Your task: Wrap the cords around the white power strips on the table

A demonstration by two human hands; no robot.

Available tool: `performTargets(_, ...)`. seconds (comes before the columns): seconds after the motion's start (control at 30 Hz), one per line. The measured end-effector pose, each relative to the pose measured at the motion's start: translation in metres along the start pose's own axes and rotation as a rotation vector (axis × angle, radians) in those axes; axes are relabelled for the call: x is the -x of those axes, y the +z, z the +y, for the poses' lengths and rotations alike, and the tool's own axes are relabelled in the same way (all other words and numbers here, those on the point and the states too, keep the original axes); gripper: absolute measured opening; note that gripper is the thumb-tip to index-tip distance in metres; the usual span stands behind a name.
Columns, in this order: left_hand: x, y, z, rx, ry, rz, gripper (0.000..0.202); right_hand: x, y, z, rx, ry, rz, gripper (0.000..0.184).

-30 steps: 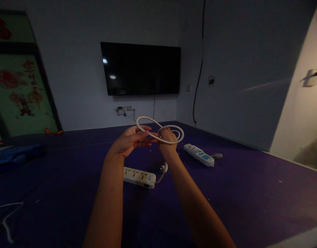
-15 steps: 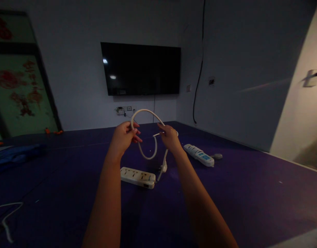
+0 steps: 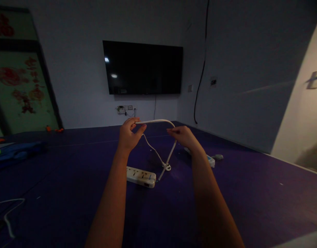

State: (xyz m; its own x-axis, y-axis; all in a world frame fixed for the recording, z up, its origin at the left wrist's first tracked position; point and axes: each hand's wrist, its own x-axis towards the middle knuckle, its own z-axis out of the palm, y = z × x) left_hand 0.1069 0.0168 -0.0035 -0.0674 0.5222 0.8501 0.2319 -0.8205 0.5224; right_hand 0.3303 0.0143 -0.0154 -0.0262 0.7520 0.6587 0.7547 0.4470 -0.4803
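Both hands hold a white power cord (image 3: pixel 158 121) up above the purple surface. My left hand (image 3: pixel 130 136) grips it at the left, the thumb apart from the fingers. At the right my right hand (image 3: pixel 183 135) pinches the same cord between thumb and fingers. From there the cord slopes down to the end of a white power strip (image 3: pixel 141 177), which lies flat between my forearms. A thinner-looking stretch runs down from my left hand to a white plug (image 3: pixel 168 167) resting on the surface beside the strip.
A second power strip (image 3: pixel 211 161), partly hidden by my right forearm, lies on the purple surface (image 3: pixel 251 193) with its plug (image 3: pixel 218 157). White cable (image 3: pixel 10 220) is at the lower left, blue cloth (image 3: pixel 19 153) further back. A television (image 3: pixel 143 69) hangs on the wall.
My hands have moved apart, the right one to the right. The raised loop of cord has flattened into a wide arc, and the plug has turned on the surface.
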Motion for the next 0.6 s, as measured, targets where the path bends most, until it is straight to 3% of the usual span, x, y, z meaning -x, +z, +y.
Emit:
performTargets(0.13, 0.002, 0.002, -0.003, -0.099, 0.032, -0.048, 0.025, 0.000, 0.004, 0.006, 0.154, 0.105, 0.023, 0.036)
performTargets(0.23, 0.003, 0.004, -0.007, -0.123, 0.034, -0.095, 0.023, 0.000, 0.010, 0.010, 0.185, 0.159, 0.043, 0.027)
performTargets(0.37, 0.004, 0.007, -0.013, -0.166, 0.023, -0.177, 0.020, -0.001, 0.010, 0.013, 0.197, 0.190, -0.039, 0.022)
performTargets(0.43, 0.004, 0.009, -0.015, -0.192, 0.022, -0.207, 0.020, 0.000, 0.005, 0.008, 0.177, 0.127, -0.037, 0.017)
performTargets(0.6, 0.006, 0.013, -0.013, -0.196, 0.062, -0.285, 0.020, 0.004, -0.009, -0.021, -0.040, -0.182, 0.145, 0.014)
